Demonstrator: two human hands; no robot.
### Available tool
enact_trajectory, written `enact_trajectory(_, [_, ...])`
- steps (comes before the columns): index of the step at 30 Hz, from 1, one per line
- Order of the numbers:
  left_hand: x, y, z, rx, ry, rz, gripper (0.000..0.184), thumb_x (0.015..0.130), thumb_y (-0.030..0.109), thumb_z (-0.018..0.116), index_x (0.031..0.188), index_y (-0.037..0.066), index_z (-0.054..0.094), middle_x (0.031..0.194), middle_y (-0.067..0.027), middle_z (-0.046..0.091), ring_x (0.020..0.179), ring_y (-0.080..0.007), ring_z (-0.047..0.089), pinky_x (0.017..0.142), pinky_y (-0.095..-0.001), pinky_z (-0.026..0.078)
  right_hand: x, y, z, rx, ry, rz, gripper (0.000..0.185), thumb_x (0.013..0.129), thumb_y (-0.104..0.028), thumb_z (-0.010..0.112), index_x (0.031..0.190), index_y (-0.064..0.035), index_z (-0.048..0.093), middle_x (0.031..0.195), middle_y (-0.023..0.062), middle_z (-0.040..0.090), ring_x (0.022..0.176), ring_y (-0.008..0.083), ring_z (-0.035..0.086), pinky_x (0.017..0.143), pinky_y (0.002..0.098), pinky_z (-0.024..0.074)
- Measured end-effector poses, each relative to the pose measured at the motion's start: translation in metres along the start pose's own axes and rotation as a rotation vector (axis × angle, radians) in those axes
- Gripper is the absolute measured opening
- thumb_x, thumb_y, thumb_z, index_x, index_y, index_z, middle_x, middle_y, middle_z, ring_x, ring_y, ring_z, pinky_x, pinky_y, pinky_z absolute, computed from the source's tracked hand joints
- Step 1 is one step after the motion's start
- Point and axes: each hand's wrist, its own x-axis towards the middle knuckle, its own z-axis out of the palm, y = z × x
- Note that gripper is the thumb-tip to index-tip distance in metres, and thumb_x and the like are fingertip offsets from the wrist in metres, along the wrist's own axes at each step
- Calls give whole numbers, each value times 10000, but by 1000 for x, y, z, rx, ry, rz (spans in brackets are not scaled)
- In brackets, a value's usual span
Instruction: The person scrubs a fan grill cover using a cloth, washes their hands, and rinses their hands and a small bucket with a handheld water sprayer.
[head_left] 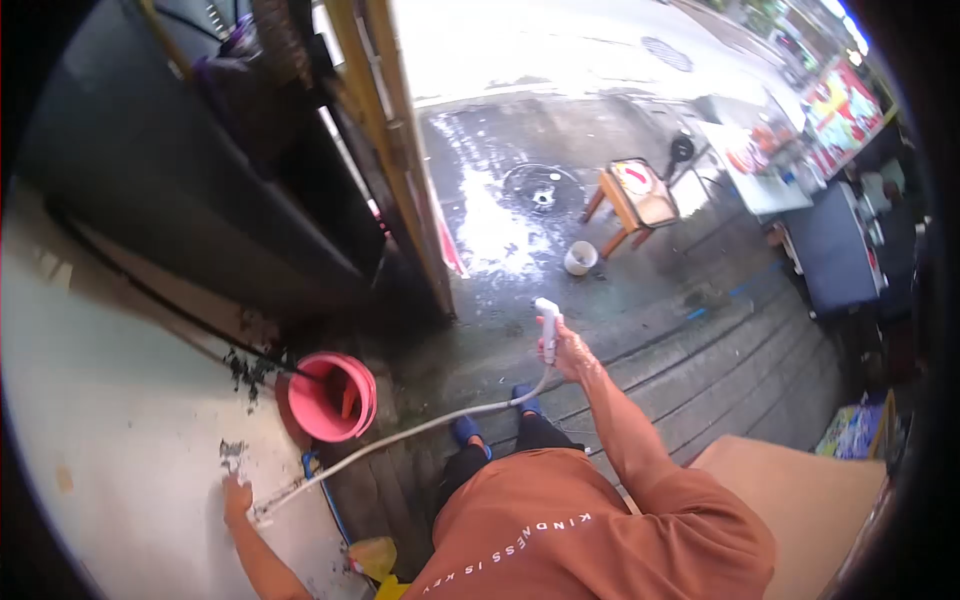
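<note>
My right hand (572,354) is wrapped round a white hand sprayer (548,322), held out in front of me over the wet floor. From the sprayer's lower end a pale hose (430,425) sags across to the wall at lower left. My left hand (237,497) is up against that pale wall (130,400), close to the hose's end, its fingers curled at a small dark patch. What lies in those fingers is too small to make out. A pink bucket (333,398) stands between the wall and my feet, with a reddish thing inside.
Ahead, a small white bucket (581,258) stands near a wooden stool (637,205). A round drain cover (543,189) lies in the wet floor. A wooden door post (405,150) rises at left; a cardboard sheet (790,500) is at right. Tables with goods (760,160) line the far right.
</note>
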Motion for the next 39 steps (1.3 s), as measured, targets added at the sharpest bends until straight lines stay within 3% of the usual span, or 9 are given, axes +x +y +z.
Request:
enact_trajectory(1, [-1,-2,-10,-17,-140,-42,522,899,242,638,1383,63,556,1430,-240,512,1330,-399,482,1117,-478,392,-1,4,-2,-3,-31,-3,557,1049,-555,382,1402,-147,517,840,15,591,808,156,570,746,347,486])
enact_trajectory(3, [62,-44,20,662,-589,281,459,870,267,690,1288,81,651,1290,-174,648,1168,-371,624,1039,-475,478,-14,5,7,-14,-11,-9,538,1045,-547,407,1352,-126,543,851,13,593,828,157,576,758,348,491])
enact_trajectory(6, [53,-52,1,534,-527,203,444,833,335,729,1175,52,717,1225,-111,691,1065,-285,694,950,-450,546,-21,9,10,-52,-13,-6,488,1039,-521,453,1279,-112,570,875,12,597,858,158,587,777,352,498])
enact_trajectory(12, [25,-64,-15,-191,-544,-126,552,686,14,860,1203,-6,667,1199,-185,676,763,-304,740,664,-417,618,-25,19,6,-56,25,-87,374,1031,-445,523,1190,-108,563,923,25,598,896,183,614,809,369,506])
enact_trajectory(18, [2,-57,-21,-268,-385,15,520,679,-13,860,1147,-83,644,1113,-236,684,686,-299,730,544,-386,595,-19,17,13,-124,56,-172,331,1040,-397,526,1214,-118,561,921,20,592,873,172,606,805,358,513])
enact_trajectory(21, [2,-57,-15,-100,-261,20,517,658,55,893,1101,-72,659,1092,-235,694,647,-293,724,538,-387,581,-21,12,28,-167,79,-239,340,1041,-392,531,1236,-115,560,914,13,587,863,155,597,802,346,509])
enact_trajectory(27, [-28,-17,-6,199,56,-8,490,640,254,885,975,-7,641,1054,-195,649,959,-362,680,824,-408,569,2,18,33,-295,156,-390,338,1035,-384,558,1196,-88,578,870,3,578,813,121,580,752,300,501])
enact_trajectory(33, [-52,19,14,258,290,-223,450,726,137,752,1106,-26,578,1104,-188,625,1041,-337,655,909,-374,546,5,20,35,-389,273,-507,301,1030,-378,575,1095,-84,591,851,-7,570,776,108,567,710,278,496])
enact_trajectory(39, [-7,-37,75,524,466,-83,447,715,141,717,1118,-6,593,1186,-183,612,1108,-317,608,1039,-434,450,11,10,28,-296,294,-520,274,1005,-377,623,1064,-112,592,876,-22,569,804,80,559,710,274,508])
